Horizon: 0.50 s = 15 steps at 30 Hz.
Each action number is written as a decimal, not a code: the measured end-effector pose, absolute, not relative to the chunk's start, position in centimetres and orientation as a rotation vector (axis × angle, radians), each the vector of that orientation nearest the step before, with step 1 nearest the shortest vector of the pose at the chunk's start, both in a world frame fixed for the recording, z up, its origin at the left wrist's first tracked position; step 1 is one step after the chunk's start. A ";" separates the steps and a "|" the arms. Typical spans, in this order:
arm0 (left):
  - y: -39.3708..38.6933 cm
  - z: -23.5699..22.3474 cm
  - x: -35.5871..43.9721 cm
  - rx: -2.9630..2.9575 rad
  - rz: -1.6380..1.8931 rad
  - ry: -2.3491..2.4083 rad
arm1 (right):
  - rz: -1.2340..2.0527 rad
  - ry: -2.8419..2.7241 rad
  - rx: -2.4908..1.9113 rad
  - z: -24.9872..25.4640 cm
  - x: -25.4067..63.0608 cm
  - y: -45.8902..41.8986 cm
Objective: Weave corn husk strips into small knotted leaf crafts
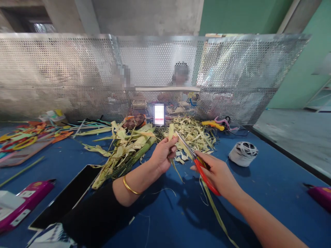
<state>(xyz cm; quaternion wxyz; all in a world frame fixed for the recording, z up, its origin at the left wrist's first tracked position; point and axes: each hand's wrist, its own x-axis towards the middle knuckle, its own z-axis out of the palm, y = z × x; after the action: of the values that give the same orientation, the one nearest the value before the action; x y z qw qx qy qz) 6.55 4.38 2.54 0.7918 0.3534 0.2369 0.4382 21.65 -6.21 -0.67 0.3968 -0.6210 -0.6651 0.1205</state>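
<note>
My left hand (164,153) pinches a pale green strip of dried leaf (171,131), which looks like corn husk, over the middle of the table. In my right hand (216,170) is a pair of scissors (205,175) with red handles, its blades pointing up and left to the strip at my left fingertips. Whether the blades touch the strip I cannot tell. A long green strip (214,210) hangs below my right hand down to the table's near side. Just beyond the hands lies a heap of leaf scraps (192,129).
A bundle of long husks (129,148) lies left of my hands, partly on a black tablet-like panel (69,193). A roll of white string (243,154) stands at right. Purple power strips (28,201) lie at left and far right. Behind rises a perforated metal screen (157,51), with people beyond.
</note>
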 end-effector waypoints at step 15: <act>4.5 3.5 5.9 0.907 1.030 0.570 | -0.411 -1.681 -2.331 -2.1 27.4 -4.4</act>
<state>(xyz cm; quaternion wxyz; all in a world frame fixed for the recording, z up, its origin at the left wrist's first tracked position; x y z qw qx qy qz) 5.89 4.55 3.53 0.7365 0.4128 0.2596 0.4688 27.36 -4.40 -2.09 0.1189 -0.7972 -0.5749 -0.1407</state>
